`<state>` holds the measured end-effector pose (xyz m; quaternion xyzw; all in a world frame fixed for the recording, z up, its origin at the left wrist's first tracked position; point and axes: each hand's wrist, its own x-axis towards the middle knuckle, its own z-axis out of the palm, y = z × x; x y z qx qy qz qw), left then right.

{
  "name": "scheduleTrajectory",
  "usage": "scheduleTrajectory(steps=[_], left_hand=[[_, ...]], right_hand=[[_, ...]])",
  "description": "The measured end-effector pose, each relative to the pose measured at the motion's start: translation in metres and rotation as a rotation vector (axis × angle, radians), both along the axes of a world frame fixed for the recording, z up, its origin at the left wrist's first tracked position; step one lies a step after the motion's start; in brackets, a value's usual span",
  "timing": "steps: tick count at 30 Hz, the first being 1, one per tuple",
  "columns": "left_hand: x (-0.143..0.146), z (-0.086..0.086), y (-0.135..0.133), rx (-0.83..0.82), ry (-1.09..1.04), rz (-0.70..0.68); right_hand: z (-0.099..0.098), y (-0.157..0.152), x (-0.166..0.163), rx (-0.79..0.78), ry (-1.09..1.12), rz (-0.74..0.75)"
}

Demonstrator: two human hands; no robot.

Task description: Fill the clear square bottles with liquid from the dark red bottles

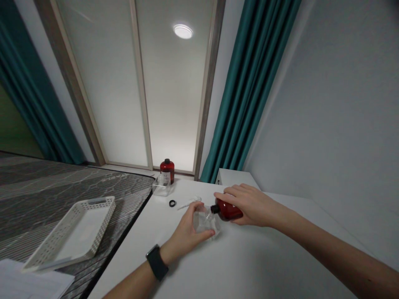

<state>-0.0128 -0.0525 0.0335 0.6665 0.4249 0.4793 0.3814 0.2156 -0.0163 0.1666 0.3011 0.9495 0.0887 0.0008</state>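
Observation:
My right hand (246, 203) is wrapped around a dark red bottle (227, 210) tipped onto its side. The bottle's uncapped black neck points left, at the edge of a clear plastic container (202, 220). My left hand (190, 230), with a dark watch on the wrist, grips that container around its left side. Clear liquid seems to run from the neck into it, though the stream is hard to make out. On the white table just beyond lie a black ring-shaped cap (172, 203) and a thin white item (188, 203) partly hidden behind my left hand.
A second red bottle (167, 168), capped, stands upright at the table's far edge beside a clear box (161, 187). To the left, a white perforated basket (102, 224) and papers (34, 280) rest on a grey patterned surface. A white cabinet (238, 177) stands behind.

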Motion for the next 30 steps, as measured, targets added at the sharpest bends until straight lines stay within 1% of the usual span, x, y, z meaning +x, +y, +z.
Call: scheduleTrajectory(steps=[6,15,21,25,30], left_hand=[[0.0001,0.0031,-0.0012,0.003,0.016,0.009],[-0.0005,-0.0012,0.0003,0.018,0.0,0.009],[-0.0005,0.0002,-0.0002,0.02,-0.01,-0.002],[-0.0002,0.0016,-0.0006,0.017,0.003,0.014],[-0.001,-0.0005,0.0,0.01,-0.001,0.014]], right_hand=[[0.0004,0.0004,0.0003,0.007,0.013,0.014],[0.0019,0.0002,-0.0008,0.028,-0.018,0.01],[0.0003,0.002,-0.0005,0.042,-0.004,0.028],[-0.0004,0.0023,-0.0006,0.055,-0.001,0.035],[-0.0008,0.0029,0.0001,0.069,0.007,0.046]])
